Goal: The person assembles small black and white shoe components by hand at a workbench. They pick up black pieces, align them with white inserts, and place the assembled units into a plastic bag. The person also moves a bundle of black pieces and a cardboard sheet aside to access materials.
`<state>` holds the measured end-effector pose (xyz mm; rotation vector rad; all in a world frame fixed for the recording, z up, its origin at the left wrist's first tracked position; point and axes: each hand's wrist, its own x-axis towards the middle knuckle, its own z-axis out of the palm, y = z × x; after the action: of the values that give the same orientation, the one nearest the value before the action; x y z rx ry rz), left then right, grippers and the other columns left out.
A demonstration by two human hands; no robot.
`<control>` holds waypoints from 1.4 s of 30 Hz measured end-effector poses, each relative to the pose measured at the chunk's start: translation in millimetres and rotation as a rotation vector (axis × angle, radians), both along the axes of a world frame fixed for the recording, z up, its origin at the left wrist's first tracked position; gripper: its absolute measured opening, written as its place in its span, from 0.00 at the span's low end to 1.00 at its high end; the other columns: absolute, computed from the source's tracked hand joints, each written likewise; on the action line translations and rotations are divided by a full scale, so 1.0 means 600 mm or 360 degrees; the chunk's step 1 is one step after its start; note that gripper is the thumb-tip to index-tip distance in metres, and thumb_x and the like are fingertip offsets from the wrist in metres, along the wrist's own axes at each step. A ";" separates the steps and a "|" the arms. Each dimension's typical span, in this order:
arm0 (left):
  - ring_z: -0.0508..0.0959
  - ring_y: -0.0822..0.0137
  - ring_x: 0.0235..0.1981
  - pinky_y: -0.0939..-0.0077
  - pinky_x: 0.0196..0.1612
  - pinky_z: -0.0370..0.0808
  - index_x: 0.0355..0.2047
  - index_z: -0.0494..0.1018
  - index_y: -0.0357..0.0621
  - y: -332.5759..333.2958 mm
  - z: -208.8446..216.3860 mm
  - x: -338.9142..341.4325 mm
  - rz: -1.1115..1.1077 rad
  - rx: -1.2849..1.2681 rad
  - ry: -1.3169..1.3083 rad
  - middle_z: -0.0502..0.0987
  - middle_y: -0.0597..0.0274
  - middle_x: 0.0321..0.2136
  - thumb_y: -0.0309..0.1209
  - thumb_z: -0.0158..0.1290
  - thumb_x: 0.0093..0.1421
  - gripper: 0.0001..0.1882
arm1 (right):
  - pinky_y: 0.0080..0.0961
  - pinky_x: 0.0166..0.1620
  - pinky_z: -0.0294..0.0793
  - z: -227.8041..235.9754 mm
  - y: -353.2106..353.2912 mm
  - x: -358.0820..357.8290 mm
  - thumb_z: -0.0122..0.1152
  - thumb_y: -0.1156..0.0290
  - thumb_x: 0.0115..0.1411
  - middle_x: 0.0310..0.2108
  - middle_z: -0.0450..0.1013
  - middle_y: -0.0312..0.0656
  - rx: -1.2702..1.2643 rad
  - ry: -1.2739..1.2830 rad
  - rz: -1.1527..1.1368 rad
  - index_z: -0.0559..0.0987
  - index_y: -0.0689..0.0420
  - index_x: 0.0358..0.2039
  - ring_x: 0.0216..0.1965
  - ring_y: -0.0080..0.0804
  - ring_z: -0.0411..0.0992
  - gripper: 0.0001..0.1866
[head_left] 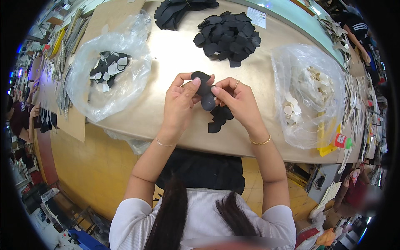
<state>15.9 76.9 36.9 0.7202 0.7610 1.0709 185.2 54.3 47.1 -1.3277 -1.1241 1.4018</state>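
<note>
Above the near middle of the table, both my hands grip black cut pieces of flat material (204,88). My left hand (180,98) pinches the upper piece between thumb and fingers. My right hand (236,100) is closed at the right edge, thumb pressed against the fingers; a rounded lobe hangs below between the hands. Just under my right hand lies a small group of similar black pieces (214,127) on the table. Farther off is a large heap of black pieces (227,37).
At the left sits a clear plastic bag (137,83) with black and white pieces; at the right, another clear bag (291,62) holds cream pieces. Larger black cut shapes (175,12) lie at the far edge, near a printed paper (256,17). A green-capped bottle (342,141) lies near right.
</note>
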 end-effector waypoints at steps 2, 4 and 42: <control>0.81 0.61 0.47 0.68 0.49 0.80 0.46 0.66 0.40 -0.009 -0.003 0.003 0.0035 -0.0028 -0.0080 0.80 0.45 0.47 0.32 0.51 0.70 0.10 | 0.16 0.33 0.75 -0.004 -0.015 0.000 0.62 0.68 0.67 0.29 0.77 0.36 -0.0012 0.0061 -0.0056 0.78 0.62 0.37 0.27 0.18 0.74 0.09; 0.81 0.60 0.48 0.67 0.49 0.81 0.46 0.67 0.41 -0.002 -0.001 -0.005 0.0409 0.0111 -0.0159 0.80 0.46 0.46 0.31 0.50 0.71 0.09 | 0.16 0.34 0.75 -0.007 -0.028 0.003 0.60 0.68 0.68 0.29 0.77 0.35 0.0031 0.0211 -0.0116 0.76 0.61 0.38 0.27 0.17 0.73 0.09; 0.79 0.74 0.26 0.86 0.21 0.75 0.49 0.71 0.34 -0.065 -0.021 -0.054 -0.0301 -0.0420 0.0273 0.78 0.61 0.32 0.21 0.62 0.59 0.19 | 0.13 0.28 0.69 -0.015 -0.050 0.042 0.70 0.75 0.57 0.35 0.73 0.34 0.0187 -0.0961 -0.0094 0.81 0.61 0.47 0.25 0.13 0.71 0.16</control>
<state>-16.7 38.2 24.5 0.6483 0.9417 0.7272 210.1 24.0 38.1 -1.7369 -1.5115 0.8886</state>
